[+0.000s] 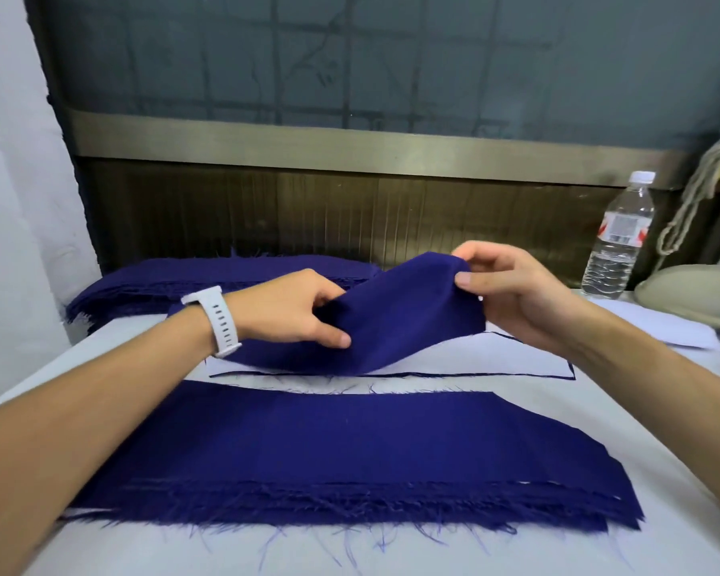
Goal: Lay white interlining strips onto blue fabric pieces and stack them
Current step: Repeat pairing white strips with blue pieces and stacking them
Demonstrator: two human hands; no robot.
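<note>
A blue fabric piece (pixel 395 318) arches above the table, held at both ends. My left hand (pixel 292 309) pinches its left part between thumb and fingers; my right hand (pixel 512 293) pinches its raised right edge. Under it lies a white interlining strip (pixel 454 359) on a blue piece whose dark edge shows around it. Nearer to me, a stack of blue fabric pieces (pixel 350 459) with frayed edges lies flat. Another pile of blue pieces (pixel 208 276) sits at the back left.
A clear water bottle (pixel 618 239) stands at the back right, next to a beige rounded object (pixel 695 293) with a rope hanging above it. The table (pixel 121 546) is covered in white. A wooden panel and window close off the far side.
</note>
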